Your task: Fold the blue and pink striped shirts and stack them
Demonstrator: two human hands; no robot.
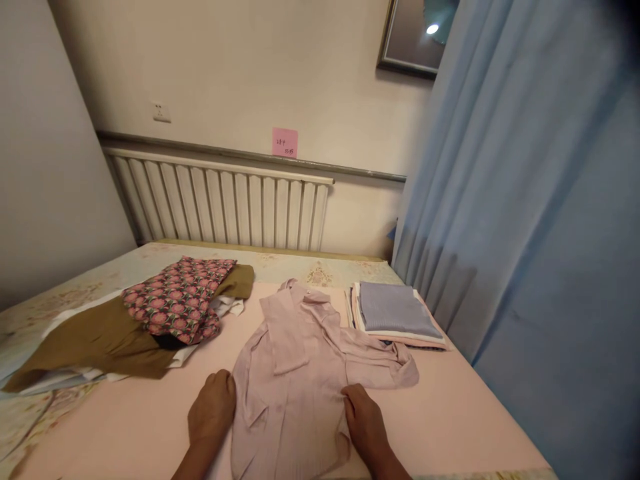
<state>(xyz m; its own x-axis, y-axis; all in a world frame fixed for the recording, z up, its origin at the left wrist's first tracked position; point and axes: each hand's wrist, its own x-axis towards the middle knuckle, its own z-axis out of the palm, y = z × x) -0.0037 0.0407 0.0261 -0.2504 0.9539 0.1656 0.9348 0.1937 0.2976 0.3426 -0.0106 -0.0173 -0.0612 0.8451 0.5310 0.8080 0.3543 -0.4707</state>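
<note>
A pale pink shirt [295,373] lies spread on the pink bed sheet [450,413], collar toward the wall, one sleeve folded across the front and the other stretched to the right. My left hand [213,407] rests at the shirt's left edge with its fingers curled under, gripping the fabric. My right hand [363,417] presses on the shirt's right side, fingers bent onto the cloth where the sleeve begins.
A loose heap of clothes lies at the left: a red floral garment [177,300] on top of olive-brown cloth [95,343] and white cloth. A neat stack of folded clothes [395,313] sits at the right. A blue curtain [525,200] hangs close on the right. A radiator [220,200] lines the wall.
</note>
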